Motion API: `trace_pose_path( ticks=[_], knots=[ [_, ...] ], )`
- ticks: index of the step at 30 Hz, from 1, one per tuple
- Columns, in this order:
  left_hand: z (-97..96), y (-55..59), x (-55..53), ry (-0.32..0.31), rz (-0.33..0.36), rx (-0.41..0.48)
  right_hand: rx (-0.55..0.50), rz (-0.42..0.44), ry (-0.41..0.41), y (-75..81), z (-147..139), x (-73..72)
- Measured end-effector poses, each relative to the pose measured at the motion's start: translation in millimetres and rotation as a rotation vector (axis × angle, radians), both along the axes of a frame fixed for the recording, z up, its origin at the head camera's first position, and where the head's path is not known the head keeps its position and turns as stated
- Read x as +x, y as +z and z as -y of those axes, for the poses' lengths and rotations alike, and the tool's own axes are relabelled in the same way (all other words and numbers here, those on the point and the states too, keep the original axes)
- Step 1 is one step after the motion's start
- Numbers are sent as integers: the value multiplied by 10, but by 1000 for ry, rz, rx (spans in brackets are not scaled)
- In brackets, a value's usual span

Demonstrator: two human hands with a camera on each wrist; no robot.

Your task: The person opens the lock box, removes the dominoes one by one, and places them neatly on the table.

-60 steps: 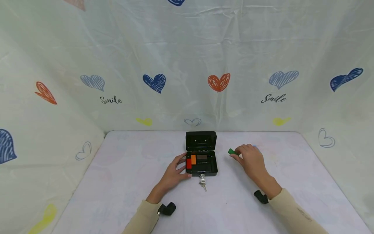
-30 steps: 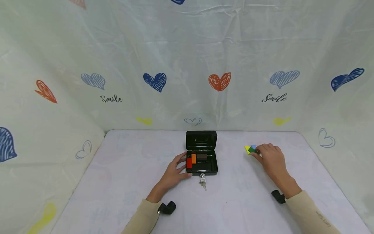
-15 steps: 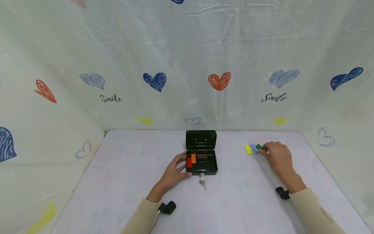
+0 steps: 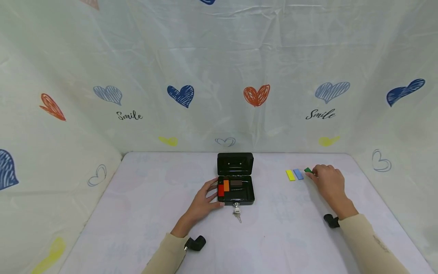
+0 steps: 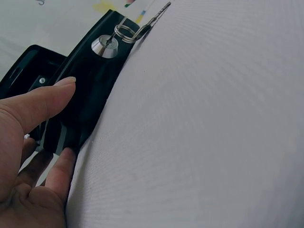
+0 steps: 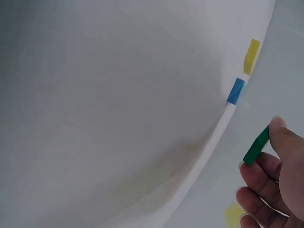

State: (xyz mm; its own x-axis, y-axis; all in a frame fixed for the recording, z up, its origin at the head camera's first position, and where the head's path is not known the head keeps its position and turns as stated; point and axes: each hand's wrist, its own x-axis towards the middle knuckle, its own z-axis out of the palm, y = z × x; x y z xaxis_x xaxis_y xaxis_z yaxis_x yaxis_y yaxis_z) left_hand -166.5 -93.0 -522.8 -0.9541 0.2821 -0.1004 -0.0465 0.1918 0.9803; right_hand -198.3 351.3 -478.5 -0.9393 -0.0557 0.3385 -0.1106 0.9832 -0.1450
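Observation:
A black metal cash box [image 4: 235,163] stands with its lid raised at the back middle of the table. Inside it lie a red block [image 4: 221,191], an orange block [image 4: 226,185] and a dark brown block [image 4: 236,183]. My left hand [image 4: 202,205] holds the box's left side, thumb on the front face and fingers along the side. A key ring [image 4: 237,215] hangs from the front lock [image 5: 105,46]. My right hand [image 4: 329,184] pinches a green block [image 6: 257,145] between thumb and fingertips. To its left lie a blue block [image 4: 298,174] and a yellow block [image 4: 290,175].
The white-covered table [image 4: 273,236] reaches back to a hanging sheet [image 4: 219,68] printed with hearts and "Smile". Similar sheets stand at both sides. A black wrist camera [image 4: 195,243] sits at the left cuff, and another camera [image 4: 331,220] at the right.
My right hand has carried the green block rightward from near the box, past the yellow and blue blocks, to the right of the blue one. My left hand has stayed on the box.

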Motion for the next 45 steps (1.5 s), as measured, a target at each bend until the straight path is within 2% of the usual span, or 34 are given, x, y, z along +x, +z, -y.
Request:
trace_pose_path(
  ticks=[9,16,36,45],
  knots=[
    [-4,-27,-1,3,1,-17,49,117,-17,-42,-19,-146],
    [-7,-57,-4,-2,-3,-12,35,191,-28,5,8,-181],
    [-7,-15,-19,1,-1,-10,32,312,-68,9,18,-248],
    [-1,-50,-25,0,-12,-11,44,301,-65,-45,11,-298]
  ],
)
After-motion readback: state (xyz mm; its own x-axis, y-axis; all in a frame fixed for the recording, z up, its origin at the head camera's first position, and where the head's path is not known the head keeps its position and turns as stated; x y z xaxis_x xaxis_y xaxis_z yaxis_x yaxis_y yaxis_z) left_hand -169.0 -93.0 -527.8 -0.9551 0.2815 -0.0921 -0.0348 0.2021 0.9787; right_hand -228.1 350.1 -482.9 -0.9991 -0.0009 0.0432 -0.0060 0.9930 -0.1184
